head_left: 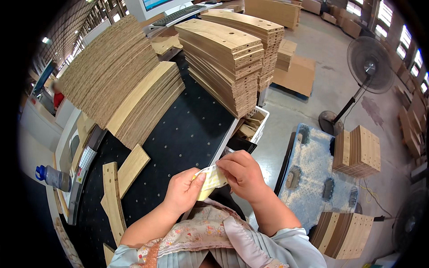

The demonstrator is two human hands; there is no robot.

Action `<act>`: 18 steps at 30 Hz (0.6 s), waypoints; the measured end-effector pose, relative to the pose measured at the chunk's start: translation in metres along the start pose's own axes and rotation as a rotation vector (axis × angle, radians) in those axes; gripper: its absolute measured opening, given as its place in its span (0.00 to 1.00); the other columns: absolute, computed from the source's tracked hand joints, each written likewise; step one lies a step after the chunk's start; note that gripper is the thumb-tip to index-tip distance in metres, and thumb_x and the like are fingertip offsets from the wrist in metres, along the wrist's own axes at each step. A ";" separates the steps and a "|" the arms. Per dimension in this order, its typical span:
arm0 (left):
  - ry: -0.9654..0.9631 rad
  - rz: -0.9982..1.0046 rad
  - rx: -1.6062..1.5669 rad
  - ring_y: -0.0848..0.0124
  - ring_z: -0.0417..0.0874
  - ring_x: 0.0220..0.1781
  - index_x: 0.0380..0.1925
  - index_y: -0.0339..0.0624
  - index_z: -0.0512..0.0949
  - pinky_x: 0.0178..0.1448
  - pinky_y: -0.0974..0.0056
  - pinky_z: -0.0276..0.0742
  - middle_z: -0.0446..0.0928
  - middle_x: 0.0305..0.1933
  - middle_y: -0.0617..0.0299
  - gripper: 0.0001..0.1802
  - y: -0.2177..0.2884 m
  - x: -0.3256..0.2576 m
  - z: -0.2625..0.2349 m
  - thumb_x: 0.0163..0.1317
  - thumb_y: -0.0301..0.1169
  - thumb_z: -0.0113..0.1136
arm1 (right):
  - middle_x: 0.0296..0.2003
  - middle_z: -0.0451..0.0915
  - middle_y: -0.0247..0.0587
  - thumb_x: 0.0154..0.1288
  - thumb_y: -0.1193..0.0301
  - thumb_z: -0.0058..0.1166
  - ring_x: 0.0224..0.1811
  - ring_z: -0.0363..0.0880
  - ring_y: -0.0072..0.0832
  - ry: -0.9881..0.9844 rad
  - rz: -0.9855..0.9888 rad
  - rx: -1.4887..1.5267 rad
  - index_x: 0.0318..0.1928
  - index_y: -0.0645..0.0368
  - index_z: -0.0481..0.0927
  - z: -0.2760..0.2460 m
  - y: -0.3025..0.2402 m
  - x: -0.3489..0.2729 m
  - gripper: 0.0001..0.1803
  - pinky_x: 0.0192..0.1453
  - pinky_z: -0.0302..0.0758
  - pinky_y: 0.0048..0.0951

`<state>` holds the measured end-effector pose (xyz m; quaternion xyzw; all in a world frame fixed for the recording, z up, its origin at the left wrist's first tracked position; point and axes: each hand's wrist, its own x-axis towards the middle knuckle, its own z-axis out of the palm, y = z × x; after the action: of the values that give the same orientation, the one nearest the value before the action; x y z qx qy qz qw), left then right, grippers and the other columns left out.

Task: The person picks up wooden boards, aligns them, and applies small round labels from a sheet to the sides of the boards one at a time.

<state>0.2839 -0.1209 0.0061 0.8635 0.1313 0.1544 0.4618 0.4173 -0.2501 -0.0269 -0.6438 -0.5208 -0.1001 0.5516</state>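
A sheet of small white and yellow stickers point(213, 177) is stretched between my two hands, close in front of my apron. My left hand point(184, 190) pinches its left side, thumb on top. At its upper right, the fingertips of my right hand point(241, 173) are pressed together on the edge; whether a single sticker is lifted there I cannot make out. Left of my hands, two loose wooden boards point(114, 196) lie crossed on the black table point(172, 143). Tall stacks of drilled boards point(223, 49) stand at the table's far right.
Stacked raw-edged panels point(111, 67) fill the far left. A white crate point(263, 123) of offcuts is beside the table. To the right are a dusty blue pallet point(308, 167) with board stacks and a standing fan point(370, 67). A water bottle point(56, 177) rests at left.
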 end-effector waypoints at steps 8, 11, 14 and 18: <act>0.003 -0.134 -0.316 0.82 0.71 0.26 0.27 0.36 0.74 0.31 0.73 0.69 0.74 0.23 0.65 0.16 -0.011 0.007 0.013 0.67 0.37 0.48 | 0.32 0.76 0.39 0.39 0.81 0.58 0.33 0.74 0.35 0.132 -0.042 -0.087 0.35 0.61 0.78 0.006 0.005 -0.006 0.16 0.35 0.73 0.30; 0.004 -0.152 -0.370 0.83 0.72 0.27 0.29 0.36 0.74 0.32 0.73 0.70 0.75 0.25 0.66 0.16 -0.013 0.007 0.015 0.67 0.37 0.48 | 0.32 0.76 0.39 0.39 0.82 0.58 0.32 0.73 0.36 0.153 -0.026 -0.069 0.33 0.61 0.78 0.010 0.006 -0.007 0.15 0.34 0.72 0.31; 0.000 -0.157 -0.382 0.83 0.72 0.28 0.29 0.35 0.74 0.33 0.73 0.70 0.75 0.25 0.67 0.15 -0.015 0.007 0.015 0.67 0.37 0.48 | 0.31 0.75 0.40 0.41 0.82 0.57 0.32 0.73 0.36 0.124 0.059 0.018 0.32 0.61 0.77 0.014 0.010 -0.006 0.12 0.35 0.72 0.31; -0.023 -0.164 -0.380 0.83 0.72 0.28 0.30 0.35 0.75 0.33 0.74 0.70 0.76 0.25 0.67 0.15 -0.017 0.007 0.011 0.67 0.36 0.48 | 0.30 0.74 0.41 0.44 0.83 0.56 0.32 0.73 0.38 0.063 0.117 0.165 0.31 0.61 0.76 0.017 0.019 -0.005 0.10 0.36 0.71 0.32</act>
<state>0.2929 -0.1174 -0.0125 0.7490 0.1642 0.1286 0.6289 0.4227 -0.2363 -0.0482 -0.6219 -0.4713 -0.0449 0.6238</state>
